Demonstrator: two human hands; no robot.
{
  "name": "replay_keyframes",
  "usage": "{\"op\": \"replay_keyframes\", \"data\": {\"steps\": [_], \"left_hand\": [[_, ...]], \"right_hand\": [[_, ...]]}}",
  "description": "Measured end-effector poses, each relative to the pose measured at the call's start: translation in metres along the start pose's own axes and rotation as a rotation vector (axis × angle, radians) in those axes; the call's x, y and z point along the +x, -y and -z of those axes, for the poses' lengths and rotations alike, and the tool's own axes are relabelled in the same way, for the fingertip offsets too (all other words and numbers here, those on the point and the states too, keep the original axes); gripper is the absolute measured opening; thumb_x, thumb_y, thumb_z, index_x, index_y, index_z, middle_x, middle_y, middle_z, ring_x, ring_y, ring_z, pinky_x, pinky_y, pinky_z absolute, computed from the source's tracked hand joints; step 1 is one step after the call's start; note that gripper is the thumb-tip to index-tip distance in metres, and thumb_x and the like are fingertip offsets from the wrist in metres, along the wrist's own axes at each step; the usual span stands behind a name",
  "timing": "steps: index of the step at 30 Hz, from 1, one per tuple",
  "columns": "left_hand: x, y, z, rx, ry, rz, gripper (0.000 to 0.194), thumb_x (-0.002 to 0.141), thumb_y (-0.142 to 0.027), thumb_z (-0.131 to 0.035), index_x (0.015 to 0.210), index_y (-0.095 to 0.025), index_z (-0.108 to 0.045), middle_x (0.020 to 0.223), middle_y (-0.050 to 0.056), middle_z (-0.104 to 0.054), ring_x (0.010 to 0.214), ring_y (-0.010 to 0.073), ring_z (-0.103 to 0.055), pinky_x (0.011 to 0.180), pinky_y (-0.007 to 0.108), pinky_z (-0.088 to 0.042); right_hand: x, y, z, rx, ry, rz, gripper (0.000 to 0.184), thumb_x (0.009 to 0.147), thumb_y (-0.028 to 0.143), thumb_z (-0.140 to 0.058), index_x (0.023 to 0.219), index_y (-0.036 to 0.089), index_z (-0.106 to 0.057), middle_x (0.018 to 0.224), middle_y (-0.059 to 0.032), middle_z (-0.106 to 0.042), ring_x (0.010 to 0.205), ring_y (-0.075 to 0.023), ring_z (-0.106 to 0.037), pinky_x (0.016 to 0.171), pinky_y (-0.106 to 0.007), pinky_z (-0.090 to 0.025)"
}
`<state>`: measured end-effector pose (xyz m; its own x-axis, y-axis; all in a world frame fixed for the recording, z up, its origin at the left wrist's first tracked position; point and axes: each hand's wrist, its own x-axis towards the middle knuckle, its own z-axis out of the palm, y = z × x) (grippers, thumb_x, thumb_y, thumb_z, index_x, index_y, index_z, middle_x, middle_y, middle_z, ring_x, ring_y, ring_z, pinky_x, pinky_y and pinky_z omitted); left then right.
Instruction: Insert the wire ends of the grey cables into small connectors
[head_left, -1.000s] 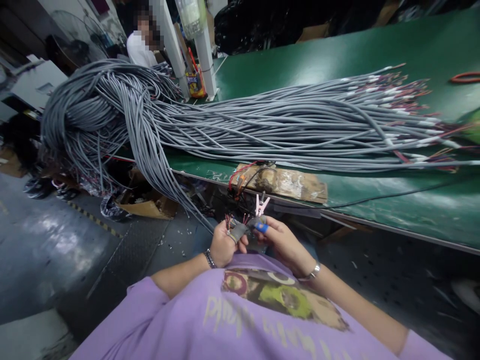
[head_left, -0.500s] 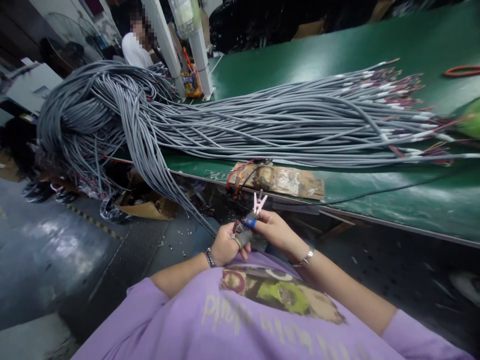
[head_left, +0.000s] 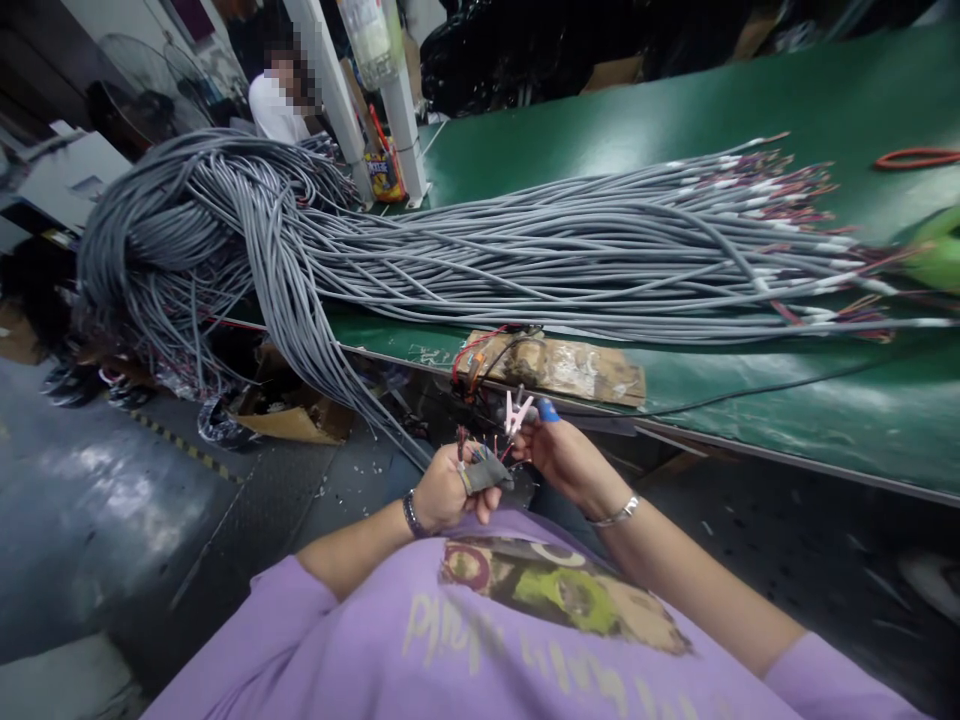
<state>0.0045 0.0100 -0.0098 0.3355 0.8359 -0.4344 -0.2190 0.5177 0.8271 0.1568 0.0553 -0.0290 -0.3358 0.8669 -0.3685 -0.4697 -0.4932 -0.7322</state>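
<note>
My left hand [head_left: 448, 488] is closed on a cable end, from which thin coloured wires [head_left: 480, 455] fan out; a grey wrap covers its thumb. Just to the right, my right hand [head_left: 559, 455] holds its thumb, with a blue band around it, raised apart from the fingers. Its fingertips are beside the wire ends, with nothing plainly held between them. A pink clothespin [head_left: 517, 412] stands right by these fingers, near the table's front edge. Grey cables [head_left: 352, 385] hang from the table down toward my left hand.
A large bundle of grey cables [head_left: 525, 255] with stripped ends lies along the green table [head_left: 750, 400]. A wooden board [head_left: 585, 368] with red and black leads is at the front edge. An open cardboard box [head_left: 300, 415] sits below. A person [head_left: 277, 105] is at the back left.
My right hand has drawn back from the wires, its thumb lifting up and to the right. The wires in my left hand now show more spread out.
</note>
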Motion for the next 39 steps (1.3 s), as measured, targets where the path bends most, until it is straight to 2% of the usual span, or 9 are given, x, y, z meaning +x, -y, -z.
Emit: {"op": "replay_keyframes", "data": {"steps": [6,10,15,20,25,32,35,39], "left_hand": [[0.012,-0.005,-0.001,-0.005,0.06,0.011,0.054,0.051,-0.062,-0.078,0.062,-0.015,-0.055,0.042,-0.002,-0.055,0.027,0.0072,-0.043,0.027,0.018,-0.023],[0.017,-0.006,-0.003,-0.017,0.07,0.017,0.055,0.047,-0.062,-0.079,0.062,-0.015,-0.055,0.041,-0.002,-0.054,0.026,0.0075,-0.043,0.026,0.018,-0.024],[0.016,-0.003,-0.005,-0.006,0.059,0.037,0.056,0.047,-0.064,-0.078,0.06,-0.015,-0.054,0.04,-0.002,-0.055,0.025,0.0072,-0.043,0.026,0.018,-0.021],[0.015,-0.003,-0.006,-0.007,0.052,0.041,0.056,0.046,-0.064,-0.078,0.061,-0.015,-0.053,0.04,-0.002,-0.054,0.026,0.0073,-0.043,0.026,0.018,-0.02],[0.007,-0.001,-0.006,-0.003,0.045,0.015,0.055,0.048,-0.062,-0.079,0.06,-0.016,-0.052,0.043,-0.002,-0.056,0.028,0.0076,-0.045,0.028,0.018,-0.027],[0.001,0.007,-0.005,0.003,0.007,-0.105,0.051,0.058,-0.06,-0.076,0.063,-0.015,-0.055,0.047,-0.001,-0.059,0.031,0.008,-0.049,0.032,0.019,-0.036],[0.004,0.007,-0.007,-0.067,-0.045,-0.117,0.052,0.053,-0.06,-0.079,0.063,-0.015,-0.054,0.044,-0.002,-0.058,0.029,0.0077,-0.047,0.029,0.018,-0.033],[0.007,0.006,-0.012,-0.164,-0.086,-0.061,0.055,0.046,-0.06,-0.08,0.061,-0.016,-0.052,0.04,-0.003,-0.056,0.025,0.0073,-0.043,0.026,0.017,-0.027]], "right_hand": [[0.007,0.004,-0.005,0.018,0.062,0.013,0.047,0.06,0.065,-0.073,0.073,0.02,-0.068,0.066,-0.0007,-0.063,0.058,-0.0132,-0.054,0.056,-0.027,-0.044],[0.009,0.003,-0.01,0.089,0.03,-0.021,0.043,0.06,0.062,-0.075,0.071,0.021,-0.069,0.067,-0.0016,-0.065,0.062,-0.0159,-0.057,0.062,-0.03,-0.047],[0.012,0.002,-0.013,0.103,-0.054,0.05,0.037,0.061,0.056,-0.077,0.065,0.021,-0.066,0.063,-0.0013,-0.064,0.059,-0.0158,-0.055,0.061,-0.03,-0.045],[0.011,-0.003,-0.012,0.089,-0.022,0.028,0.048,0.059,0.067,-0.073,0.073,0.021,-0.067,0.066,-0.0019,-0.064,0.06,-0.0166,-0.055,0.06,-0.031,-0.046],[0.005,-0.002,-0.01,0.112,0.011,-0.042,0.05,0.067,0.072,-0.062,0.078,0.023,-0.067,0.071,-0.0027,-0.066,0.059,-0.0156,-0.056,0.058,-0.029,-0.045],[0.004,0.002,-0.01,0.103,-0.012,-0.026,0.035,0.064,0.054,-0.076,0.076,0.022,-0.071,0.072,-0.0015,-0.068,0.061,-0.0131,-0.056,0.057,-0.025,-0.045],[0.003,0.003,-0.012,0.11,-0.017,0.003,0.032,0.065,0.051,-0.076,0.074,0.021,-0.071,0.069,-0.001,-0.067,0.058,-0.0122,-0.054,0.056,-0.025,-0.045],[0.004,0.002,-0.013,0.168,-0.03,-0.038,0.028,0.067,0.048,-0.077,0.072,0.021,-0.071,0.069,-0.0003,-0.068,0.053,-0.0111,-0.054,0.051,-0.024,-0.045]]}}
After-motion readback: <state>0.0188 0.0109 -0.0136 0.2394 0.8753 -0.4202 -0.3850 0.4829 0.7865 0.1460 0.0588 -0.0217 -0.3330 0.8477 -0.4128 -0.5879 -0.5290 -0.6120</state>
